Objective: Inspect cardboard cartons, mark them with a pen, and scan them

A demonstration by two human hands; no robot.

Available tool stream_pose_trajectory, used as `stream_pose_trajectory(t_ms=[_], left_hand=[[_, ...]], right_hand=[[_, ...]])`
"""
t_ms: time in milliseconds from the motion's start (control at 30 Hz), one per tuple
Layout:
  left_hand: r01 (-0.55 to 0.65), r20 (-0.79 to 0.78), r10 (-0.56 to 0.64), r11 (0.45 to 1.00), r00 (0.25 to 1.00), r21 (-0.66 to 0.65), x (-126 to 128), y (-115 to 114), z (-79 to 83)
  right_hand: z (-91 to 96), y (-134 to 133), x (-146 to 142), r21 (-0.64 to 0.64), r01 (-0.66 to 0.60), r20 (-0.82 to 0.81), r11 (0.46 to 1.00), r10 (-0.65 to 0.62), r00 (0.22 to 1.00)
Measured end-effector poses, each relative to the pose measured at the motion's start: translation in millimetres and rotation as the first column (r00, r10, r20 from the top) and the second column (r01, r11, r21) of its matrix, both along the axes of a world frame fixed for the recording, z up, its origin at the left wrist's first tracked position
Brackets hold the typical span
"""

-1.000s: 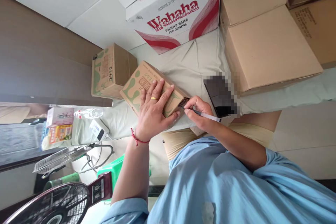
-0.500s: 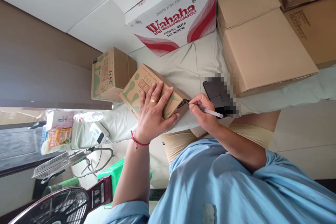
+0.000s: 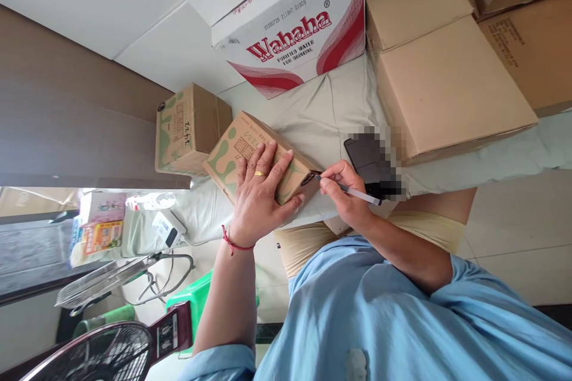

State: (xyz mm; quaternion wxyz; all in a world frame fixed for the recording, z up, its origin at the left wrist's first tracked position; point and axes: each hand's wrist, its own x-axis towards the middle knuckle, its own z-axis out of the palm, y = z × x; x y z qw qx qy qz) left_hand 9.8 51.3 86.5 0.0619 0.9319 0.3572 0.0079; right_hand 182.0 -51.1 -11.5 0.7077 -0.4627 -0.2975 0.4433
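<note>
My left hand (image 3: 261, 193) lies flat with spread fingers on a small brown and green carton (image 3: 236, 146) resting on the cloth-covered surface (image 3: 322, 113). A gold ring is on one finger and a red string circles the wrist. My right hand (image 3: 346, 193) pinches a white pen (image 3: 357, 193), its tip touching the carton's dark end face (image 3: 309, 178). A dark phone (image 3: 364, 158) lies just beyond my right hand.
A second small green and brown carton (image 3: 190, 128) stands to the left. A white Wahaha water box (image 3: 295, 24) and large plain cardboard boxes (image 3: 451, 89) sit behind. Fans (image 3: 89, 348), a green stool (image 3: 192, 292), a power strip (image 3: 167, 227) and packets (image 3: 100, 220) are at lower left.
The pen tip has shifted slightly along the carton's end face as my right hand moves. My left hand stays pressed on the carton. The view has drifted a little.
</note>
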Motion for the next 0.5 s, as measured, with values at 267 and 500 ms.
stream_pose_trajectory(t_ms=[267,500], left_hand=[[0.0,-0.001,0.0,1.0,1.0,0.0,0,0,-0.2],[-0.002,-0.003,0.002,1.0,1.0,-0.016,0,0,0.9]], right_hand=[[-0.8,2,0,-0.001,0.034,-0.005,0.999,-0.034,0.999],[-3.3,-10,-4,-0.02,0.056,0.169,0.998,-0.051,0.984]])
